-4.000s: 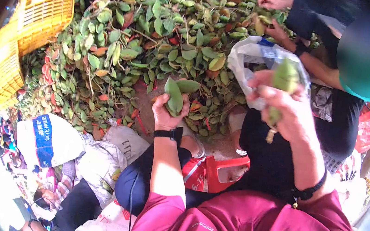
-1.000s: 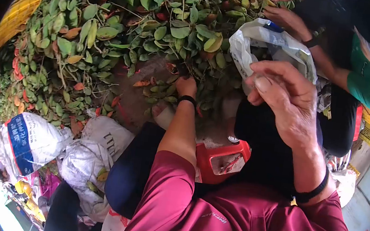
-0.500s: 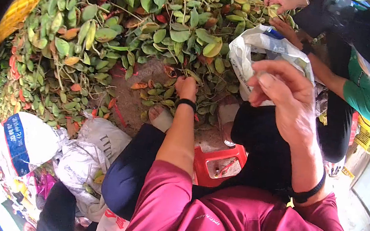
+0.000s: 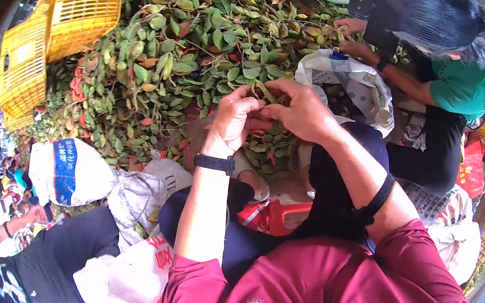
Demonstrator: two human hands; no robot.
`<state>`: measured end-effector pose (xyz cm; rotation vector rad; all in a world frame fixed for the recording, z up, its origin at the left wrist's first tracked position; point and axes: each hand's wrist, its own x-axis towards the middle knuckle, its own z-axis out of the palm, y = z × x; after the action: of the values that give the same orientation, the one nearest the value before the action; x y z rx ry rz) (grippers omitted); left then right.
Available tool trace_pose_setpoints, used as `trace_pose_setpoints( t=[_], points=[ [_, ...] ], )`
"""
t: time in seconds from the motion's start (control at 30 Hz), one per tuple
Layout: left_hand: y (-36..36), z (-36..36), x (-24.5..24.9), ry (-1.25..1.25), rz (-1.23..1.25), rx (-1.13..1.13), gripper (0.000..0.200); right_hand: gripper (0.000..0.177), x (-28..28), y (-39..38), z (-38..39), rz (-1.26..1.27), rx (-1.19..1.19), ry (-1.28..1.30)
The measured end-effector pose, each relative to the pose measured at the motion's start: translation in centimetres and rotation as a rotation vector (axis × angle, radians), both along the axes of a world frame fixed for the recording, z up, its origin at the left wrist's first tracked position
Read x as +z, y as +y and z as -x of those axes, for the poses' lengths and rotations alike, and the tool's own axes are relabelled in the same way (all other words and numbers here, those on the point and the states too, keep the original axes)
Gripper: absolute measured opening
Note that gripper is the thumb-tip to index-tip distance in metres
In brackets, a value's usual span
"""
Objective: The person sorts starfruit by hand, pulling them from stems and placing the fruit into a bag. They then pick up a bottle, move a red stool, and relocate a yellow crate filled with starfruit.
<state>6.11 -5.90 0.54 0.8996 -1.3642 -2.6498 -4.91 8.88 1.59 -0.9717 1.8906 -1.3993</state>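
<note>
My left hand (image 4: 233, 118) and my right hand (image 4: 299, 110) meet in front of me over a big heap of green and red pods (image 4: 163, 55) on the ground. Together they hold one green pod (image 4: 265, 93), fingers of both hands closed on it. A black watch sits on my left wrist and a black band on my right. Just beyond my right hand stands an open white plastic bag (image 4: 350, 80).
Yellow plastic crates (image 4: 57, 23) stand at the heap's left edge. A person in a green shirt (image 4: 466, 83) sits at the right, hands in the pods. A red stool (image 4: 274, 214) is under me. White sacks (image 4: 71, 172) and another person lie at lower left.
My left hand has come up from the pods on the ground and my right hand has dropped from near the camera; both now meet on one pod.
</note>
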Motion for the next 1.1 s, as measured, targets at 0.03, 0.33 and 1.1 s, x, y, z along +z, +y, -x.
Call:
trace_pose_setpoints(
  t=[0.03, 0.33, 1.1],
  points=[
    [-0.2, -0.5, 0.7, 0.014, 0.047, -0.028, 0.032, 0.048, 0.4, 0.2, -0.2, -0.006, 0.001, -0.126],
    [1.5, -1.1, 4.3, 0.031, 0.222, 0.002, 0.034, 0.033, 1.0, 1.3, -0.9, 0.199, -0.093, -0.734],
    [0.0, -0.9, 0.8, -0.008, 0.545, 0.276, 0.035, 0.043, 1.0, -2.5, -2.8, -0.108, -0.150, -0.420]
  ],
)
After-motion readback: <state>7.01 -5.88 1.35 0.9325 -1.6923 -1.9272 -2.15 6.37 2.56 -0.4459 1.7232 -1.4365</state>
